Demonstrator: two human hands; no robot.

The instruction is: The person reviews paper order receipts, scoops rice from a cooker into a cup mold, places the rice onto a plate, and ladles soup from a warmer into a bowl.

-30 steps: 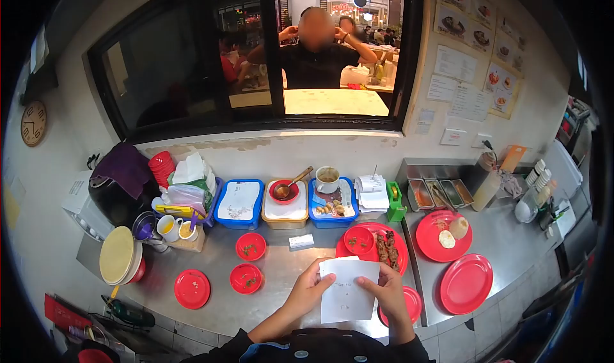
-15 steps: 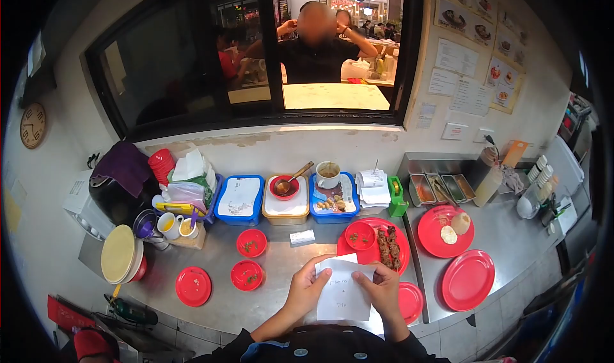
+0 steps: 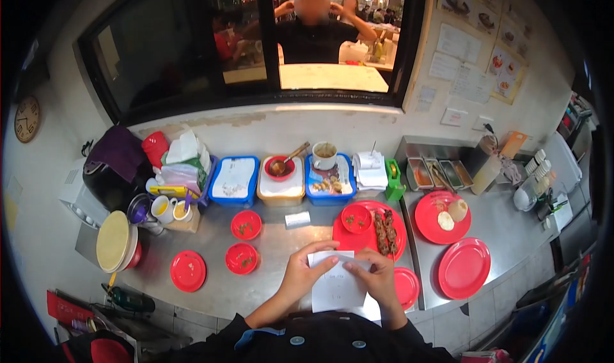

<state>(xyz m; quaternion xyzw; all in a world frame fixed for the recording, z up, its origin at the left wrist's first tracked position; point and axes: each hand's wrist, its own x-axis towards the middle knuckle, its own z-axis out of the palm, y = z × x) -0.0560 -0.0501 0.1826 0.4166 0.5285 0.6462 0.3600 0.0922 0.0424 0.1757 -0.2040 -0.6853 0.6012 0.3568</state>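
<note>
A white paper slip (image 3: 337, 291) with faint handwriting is held in front of my body above the steel counter. My left hand (image 3: 306, 273) grips its upper left edge between thumb and fingers. On the other side, my right hand (image 3: 377, 278) pinches the upper right edge. A second layer of paper seems to lie at the top, partly covered by the thumbs. Just beyond the hands is a red plate (image 3: 398, 225) bearing meat skewers (image 3: 385, 232) and a small red bowl (image 3: 356, 218). A smaller red plate (image 3: 405, 287) lies beside my right wrist.
Two red bowls with green bits (image 3: 245, 225) and a red saucer (image 3: 188, 271) stand to the left. Lidded tubs (image 3: 234, 181) line the wall beside a green tape dispenser (image 3: 394, 183). At right are a plate with rice and egg (image 3: 442, 217) and sauce bottles (image 3: 487, 174). A person (image 3: 312, 34) stands beyond the window.
My thumbs have moved closer together across the slip, and its top edge has shifted under the fingers. The whole view has moved slightly, so the counter things appear higher and further left.
</note>
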